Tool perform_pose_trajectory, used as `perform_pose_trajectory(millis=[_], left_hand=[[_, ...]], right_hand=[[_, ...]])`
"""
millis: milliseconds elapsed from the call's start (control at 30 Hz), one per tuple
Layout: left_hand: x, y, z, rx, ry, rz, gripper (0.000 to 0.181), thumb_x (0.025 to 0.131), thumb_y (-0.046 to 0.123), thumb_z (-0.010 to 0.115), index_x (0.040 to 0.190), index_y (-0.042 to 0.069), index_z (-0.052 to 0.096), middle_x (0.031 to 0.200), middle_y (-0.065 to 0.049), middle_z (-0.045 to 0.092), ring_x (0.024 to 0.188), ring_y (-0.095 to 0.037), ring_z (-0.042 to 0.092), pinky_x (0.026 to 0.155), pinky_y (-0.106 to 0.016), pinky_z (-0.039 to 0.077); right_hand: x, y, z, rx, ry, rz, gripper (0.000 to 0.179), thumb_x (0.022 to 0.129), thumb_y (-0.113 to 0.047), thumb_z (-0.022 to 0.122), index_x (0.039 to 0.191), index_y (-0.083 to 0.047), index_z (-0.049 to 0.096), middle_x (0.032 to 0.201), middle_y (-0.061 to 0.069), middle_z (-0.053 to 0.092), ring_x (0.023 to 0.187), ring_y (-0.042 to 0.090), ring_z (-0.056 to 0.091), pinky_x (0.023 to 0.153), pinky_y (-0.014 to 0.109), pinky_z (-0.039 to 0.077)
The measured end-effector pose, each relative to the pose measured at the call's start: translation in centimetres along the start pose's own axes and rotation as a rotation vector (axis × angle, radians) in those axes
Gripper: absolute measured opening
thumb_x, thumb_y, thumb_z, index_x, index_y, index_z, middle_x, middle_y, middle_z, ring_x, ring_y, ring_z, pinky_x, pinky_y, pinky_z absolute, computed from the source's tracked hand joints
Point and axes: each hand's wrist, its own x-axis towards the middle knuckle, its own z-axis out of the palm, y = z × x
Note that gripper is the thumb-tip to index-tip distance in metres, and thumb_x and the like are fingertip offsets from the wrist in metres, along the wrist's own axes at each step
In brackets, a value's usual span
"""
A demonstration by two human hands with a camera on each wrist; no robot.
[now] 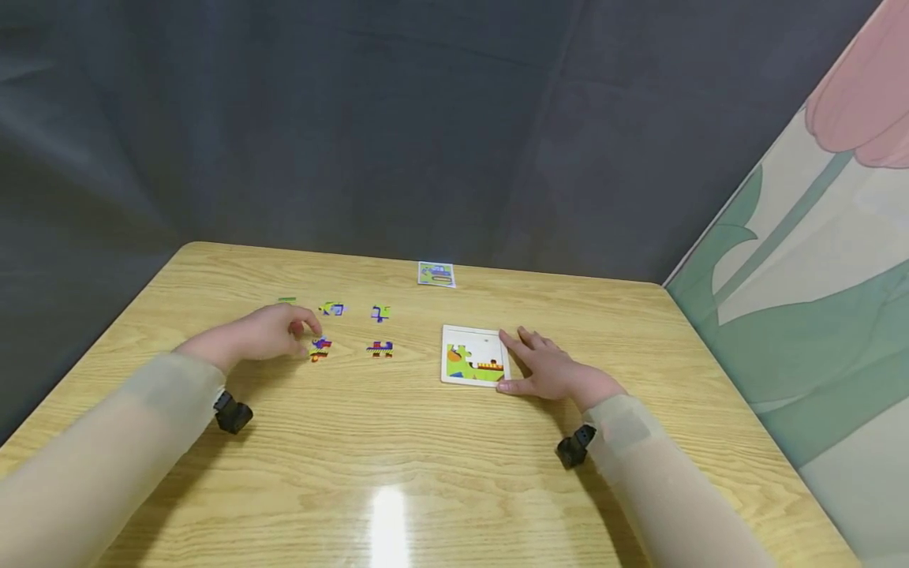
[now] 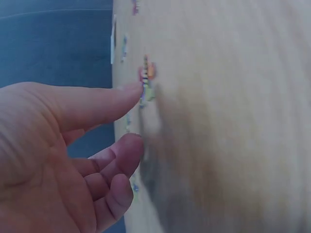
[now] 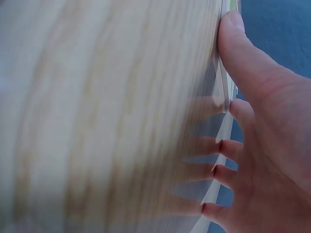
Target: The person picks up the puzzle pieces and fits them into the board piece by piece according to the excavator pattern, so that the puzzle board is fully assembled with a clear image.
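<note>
My left hand [image 1: 273, 331] hovers at the left of the table, thumb and fingers apart with nothing seen between them. Just beyond its thumb [image 2: 116, 99] lies a red, blue and yellow jigsaw piece [image 1: 320, 348]; whether the thumb touches it I cannot tell. Toward the right, a white-framed puzzle tray [image 1: 465, 383] lies flat with green, orange and red pieces fitted in its lower part. Spread over its right edge, my right hand [image 1: 547, 369] touches the frame with thumb and index finger, while the other fingertips [image 3: 210, 209] reach the tabletop.
Loose jigsaw pieces lie on the wooden table [image 1: 341, 465]: one dark striped [image 1: 379, 349], one green and blue [image 1: 380, 313], one yellow and blue [image 1: 331, 308]. A green piece [image 1: 287, 300] lies behind my left hand. A picture card [image 1: 436, 274] is near the back edge, before a dark curtain [image 1: 426, 134].
</note>
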Motion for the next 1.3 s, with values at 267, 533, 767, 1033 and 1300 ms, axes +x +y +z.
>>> perform_pose_trajectory(millis=[267, 533, 767, 1033, 1300], left_hand=[[0.1, -0.4, 1.1, 0.022, 0.000, -0.010, 0.054, 0.083, 0.009, 0.080, 0.131, 0.005, 0.057, 0.119, -0.026, 0.050, 0.105, -0.038, 0.052, 0.078, -0.043, 0.046], [0.1, 0.0, 1.4, 0.009, 0.021, -0.040, 0.041, 0.081, 0.005, 0.080, 0.115, 0.007, 0.057, 0.112, -0.021, 0.049, 0.097, -0.034, 0.049, 0.082, -0.047, 0.042], [0.3, -0.1, 1.5, 0.001, 0.070, 0.003, 0.026, 0.083, 0.001, 0.076, 0.097, 0.005, 0.054, 0.093, -0.010, 0.056, 0.086, -0.027, 0.050, 0.076, -0.042, 0.042], [0.5, 0.5, 1.4, -0.038, 0.097, 0.014, 0.010, 0.089, -0.002, 0.064, 0.095, 0.003, 0.057, 0.086, -0.007, 0.056, 0.077, -0.022, 0.049, 0.068, -0.036, 0.041], [1.2, 1.9, 1.8, -0.166, 0.111, 0.066, 0.006, 0.093, -0.002, 0.062, 0.094, 0.004, 0.060, 0.088, -0.009, 0.058, 0.078, -0.023, 0.051, 0.067, -0.036, 0.045]], right_hand=[[0.0, -0.1, -0.1, 0.004, -0.001, -0.003, 0.098, 0.088, -0.066, 0.057, 0.160, -0.018, 0.011, 0.161, 0.023, 0.006, 0.143, 0.049, 0.010, 0.109, 0.066, 0.017], [0.0, -0.2, -0.1, 0.014, -0.003, -0.005, 0.098, 0.088, -0.066, 0.057, 0.160, -0.017, 0.012, 0.161, 0.023, 0.007, 0.143, 0.049, 0.010, 0.108, 0.066, 0.016], [0.0, -0.3, -0.1, 0.015, -0.005, 0.003, 0.097, 0.088, -0.065, 0.058, 0.160, -0.019, 0.011, 0.162, 0.022, 0.006, 0.144, 0.048, 0.009, 0.109, 0.065, 0.016], [0.0, -0.2, -0.1, 0.012, -0.001, -0.006, 0.097, 0.089, -0.064, 0.059, 0.160, -0.018, 0.011, 0.161, 0.023, 0.006, 0.144, 0.049, 0.009, 0.109, 0.065, 0.017], [0.1, 0.0, 0.0, 0.004, 0.000, -0.009, 0.099, 0.087, -0.067, 0.057, 0.160, -0.018, 0.011, 0.161, 0.023, 0.005, 0.144, 0.049, 0.009, 0.108, 0.066, 0.017]])
